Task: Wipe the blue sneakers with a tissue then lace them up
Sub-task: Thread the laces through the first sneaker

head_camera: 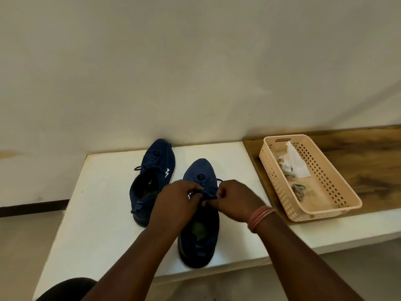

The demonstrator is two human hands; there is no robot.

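Observation:
Two dark blue sneakers stand toes-away on a white table. The left sneaker sits further back, its dark lace threaded, with a loop sticking out on its left side. The right sneaker is nearer me. Over its tongue, my left hand pinches a dark lace end with a pale tip. My right hand pinches the lace on the shoe's other side. The hands hide most of the eyelets. A white tissue lies in the basket at right.
A beige perforated plastic basket sits on a wooden board to the right, holding the tissue and crumpled dirty scraps. A plain wall rises right behind the table. A dark rounded shape shows at the bottom left.

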